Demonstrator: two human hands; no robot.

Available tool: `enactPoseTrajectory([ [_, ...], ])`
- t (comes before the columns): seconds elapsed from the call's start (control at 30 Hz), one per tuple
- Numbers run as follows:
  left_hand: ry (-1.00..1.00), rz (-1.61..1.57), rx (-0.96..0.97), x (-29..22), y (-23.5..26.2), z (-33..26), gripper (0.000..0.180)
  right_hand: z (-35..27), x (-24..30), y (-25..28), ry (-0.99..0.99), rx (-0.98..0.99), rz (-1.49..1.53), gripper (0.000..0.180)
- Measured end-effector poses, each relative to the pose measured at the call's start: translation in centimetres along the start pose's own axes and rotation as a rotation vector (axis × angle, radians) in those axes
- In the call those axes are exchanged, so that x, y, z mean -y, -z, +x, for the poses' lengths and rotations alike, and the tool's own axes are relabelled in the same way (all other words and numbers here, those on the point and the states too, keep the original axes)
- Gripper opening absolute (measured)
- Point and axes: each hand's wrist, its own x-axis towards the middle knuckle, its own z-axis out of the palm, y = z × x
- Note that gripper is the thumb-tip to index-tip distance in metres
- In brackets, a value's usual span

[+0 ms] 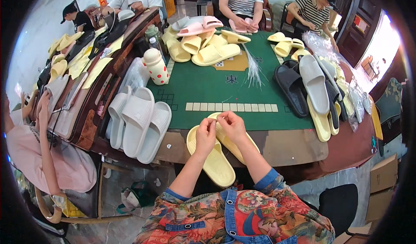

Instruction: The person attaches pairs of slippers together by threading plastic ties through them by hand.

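Observation:
A pair of pale yellow slippers lies at the table's near edge, toes away from me: the left slipper angles toward my body, and the right slipper is partly covered by my right hand and forearm. My left hand is closed in a pinch over the left slipper's toe end. Close beside it, my right hand pinches too, over the right slipper's strap. Whatever lies between the fingertips is too small to make out. Beyond my hands, a bundle of thin white plastic strands rests on the green mat.
White slippers stand left of my hands, near a polka-dot bottle. Yellow and pink slippers are heaped ahead. At right lie black slippers, a grey slipper and plastic bags. Several other people sit around the tables.

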Motion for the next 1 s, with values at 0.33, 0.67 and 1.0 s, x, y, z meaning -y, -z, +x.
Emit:
enactPoseTrajectory([
  [0.33,-0.073,-0.022,-0.018,0.4,-0.2,0.3,0.012,0.2,0.4,0.2,0.005,0.025,-0.077,0.012],
  [0.67,-0.046,0.012,0.009,-0.4,0.1,0.2,0.011,0.1,0.3,0.2,0.084,0.039,-0.096,0.012],
  [1.0,-0.325,0.616,0.276,-1.3,-0.8,0.1,0.031,0.5,1.5,2.4,0.052,-0.361,0.556,0.009],
])
